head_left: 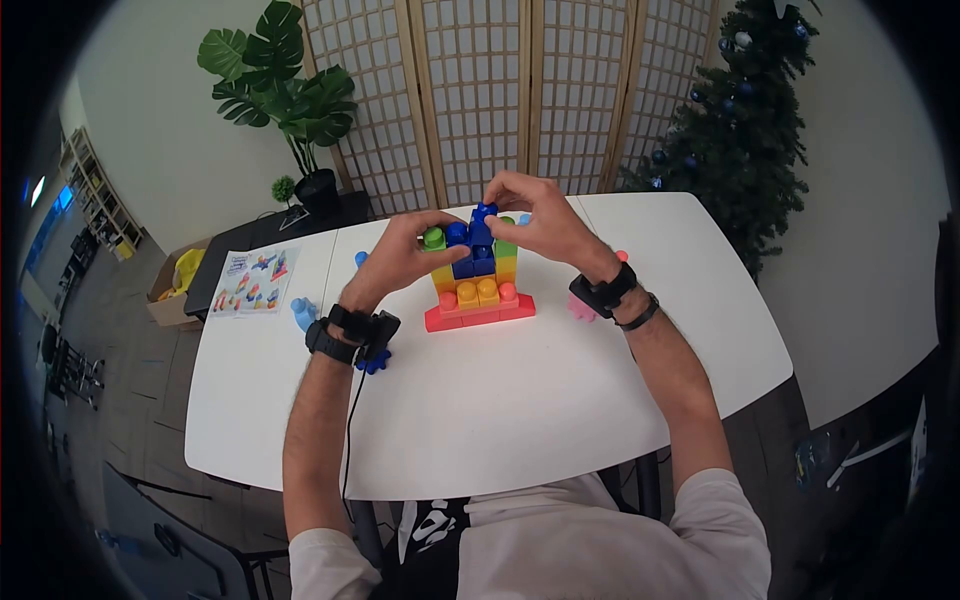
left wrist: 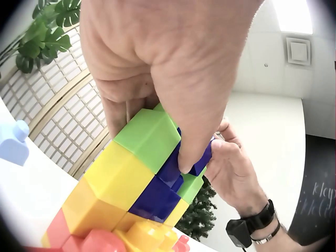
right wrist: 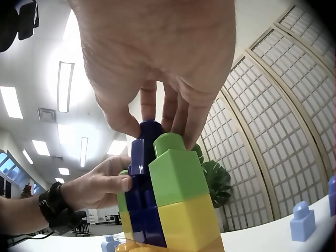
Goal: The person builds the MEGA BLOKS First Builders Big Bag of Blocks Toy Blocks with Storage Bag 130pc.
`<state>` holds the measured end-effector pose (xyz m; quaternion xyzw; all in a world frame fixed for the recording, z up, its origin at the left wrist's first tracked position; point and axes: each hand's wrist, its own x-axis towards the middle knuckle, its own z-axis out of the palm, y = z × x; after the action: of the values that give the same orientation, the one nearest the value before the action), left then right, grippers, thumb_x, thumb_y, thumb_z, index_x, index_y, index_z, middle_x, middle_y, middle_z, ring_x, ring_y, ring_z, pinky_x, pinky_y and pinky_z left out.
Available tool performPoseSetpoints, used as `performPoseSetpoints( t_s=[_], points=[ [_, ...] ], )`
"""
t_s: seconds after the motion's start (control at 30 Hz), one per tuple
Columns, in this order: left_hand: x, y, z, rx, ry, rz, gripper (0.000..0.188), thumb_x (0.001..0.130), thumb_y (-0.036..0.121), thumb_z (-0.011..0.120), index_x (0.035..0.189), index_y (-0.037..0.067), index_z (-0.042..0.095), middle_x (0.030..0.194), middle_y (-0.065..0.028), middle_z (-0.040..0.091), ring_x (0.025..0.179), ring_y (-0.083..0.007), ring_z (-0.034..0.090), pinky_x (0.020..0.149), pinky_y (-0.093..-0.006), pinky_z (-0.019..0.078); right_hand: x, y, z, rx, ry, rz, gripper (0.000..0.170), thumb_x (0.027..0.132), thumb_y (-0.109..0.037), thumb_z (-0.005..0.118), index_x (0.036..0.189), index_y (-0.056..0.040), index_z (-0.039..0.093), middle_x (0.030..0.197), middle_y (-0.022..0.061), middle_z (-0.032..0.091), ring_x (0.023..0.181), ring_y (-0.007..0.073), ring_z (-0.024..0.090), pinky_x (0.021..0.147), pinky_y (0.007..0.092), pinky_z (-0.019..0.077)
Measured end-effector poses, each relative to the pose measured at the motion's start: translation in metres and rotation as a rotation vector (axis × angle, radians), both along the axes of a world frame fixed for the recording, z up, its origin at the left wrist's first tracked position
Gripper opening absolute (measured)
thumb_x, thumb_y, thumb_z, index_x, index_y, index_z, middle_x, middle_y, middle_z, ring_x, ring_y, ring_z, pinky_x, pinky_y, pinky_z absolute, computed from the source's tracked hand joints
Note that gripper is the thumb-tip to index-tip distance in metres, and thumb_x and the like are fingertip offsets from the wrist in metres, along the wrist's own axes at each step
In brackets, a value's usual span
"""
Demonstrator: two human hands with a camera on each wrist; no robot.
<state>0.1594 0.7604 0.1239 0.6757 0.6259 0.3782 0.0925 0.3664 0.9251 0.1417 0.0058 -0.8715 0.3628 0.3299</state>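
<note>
A structure of toy building blocks stands on the table, with a red base (head_left: 480, 317), orange-yellow blocks (head_left: 467, 294) above it, and side columns of yellow (left wrist: 118, 168) and green blocks (left wrist: 148, 134). Dark blue blocks (left wrist: 155, 199) fill its middle. My left hand (head_left: 408, 252) grips the structure's upper left, thumb against the blue blocks in front and fingers behind the green one. At the top, my right hand (head_left: 545, 222) pinches a dark blue block (right wrist: 148, 137) between thumb and fingers. That block stands upright over the other blue ones, beside the right green block (right wrist: 176, 176).
Left of the structure lie a light blue block (head_left: 304, 313), a dark blue gear-like piece (head_left: 375, 362) and a printed picture sheet (head_left: 252, 283). A pink piece (head_left: 581, 308) sits below the right wrist. A potted plant (head_left: 317, 188) and folding screen (head_left: 480, 110) stand behind the table (head_left: 560, 430).
</note>
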Motion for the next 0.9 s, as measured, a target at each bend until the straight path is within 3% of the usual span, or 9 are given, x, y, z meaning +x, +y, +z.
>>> performPoseSetpoints(
  t_s=[0.1, 0.33, 0.5, 0.67, 0.9],
  points=[
    [-0.002, 0.000, -0.005, -0.006, 0.010, -0.031, 0.047, 0.087, 0.018, 0.091, 0.128, 0.003, 0.074, 0.107, -0.0081, 0.079, 0.099, -0.0156, 0.073, 0.088, -0.0303, 0.0577, 0.001, -0.001, 0.002, 0.047, 0.015, -0.019, 0.020, 0.094, -0.008, 0.075, 0.108, 0.0012, 0.065, 0.105, 0.0084, 0.071, 0.104, 0.0186, 0.074, 0.104, 0.0357, 0.0609],
    [-0.007, 0.003, -0.014, -0.015, -0.046, -0.095, 0.067, 0.078, 0.011, 0.096, 0.137, 0.008, 0.064, 0.116, -0.0086, 0.075, 0.105, -0.0190, 0.072, 0.094, -0.0343, 0.0577, -0.004, -0.002, -0.012, 0.126, -0.055, -0.008, 0.021, 0.093, -0.010, 0.076, 0.107, 0.0004, 0.064, 0.103, 0.0093, 0.070, 0.099, 0.0200, 0.073, 0.090, 0.0349, 0.0594],
    [-0.007, 0.003, -0.012, -0.058, -0.034, -0.076, 0.063, 0.078, 0.010, 0.095, 0.132, 0.007, 0.063, 0.112, -0.0080, 0.074, 0.105, -0.0195, 0.071, 0.095, -0.0353, 0.0574, -0.002, -0.004, -0.016, 0.097, -0.097, 0.001, 0.024, 0.092, -0.010, 0.075, 0.109, -0.0016, 0.061, 0.106, 0.0103, 0.069, 0.105, 0.0232, 0.072, 0.095, 0.0367, 0.0571],
    [-0.007, 0.003, -0.012, -0.088, -0.026, -0.049, 0.060, 0.078, 0.009, 0.095, 0.129, 0.007, 0.063, 0.110, -0.0074, 0.073, 0.103, -0.0194, 0.070, 0.093, -0.0351, 0.0571, -0.002, -0.005, -0.025, 0.197, -0.155, 0.025, 0.052, 0.088, -0.012, 0.084, 0.128, -0.0057, 0.051, 0.122, 0.0147, 0.067, 0.120, 0.0331, 0.068, 0.105, 0.0446, 0.0533],
    [-0.009, 0.005, -0.015, -0.090, -0.029, -0.077, 0.051, 0.082, 0.009, 0.093, 0.124, 0.006, 0.064, 0.109, -0.0066, 0.072, 0.101, -0.0182, 0.068, 0.093, -0.0344, 0.0554, -0.002, -0.007, -0.024, 0.210, -0.243, -0.009, 0.056, 0.089, -0.014, 0.085, 0.131, -0.0049, 0.048, 0.124, 0.0195, 0.066, 0.121, 0.0375, 0.068, 0.106, 0.0472, 0.0539]
  ],
)
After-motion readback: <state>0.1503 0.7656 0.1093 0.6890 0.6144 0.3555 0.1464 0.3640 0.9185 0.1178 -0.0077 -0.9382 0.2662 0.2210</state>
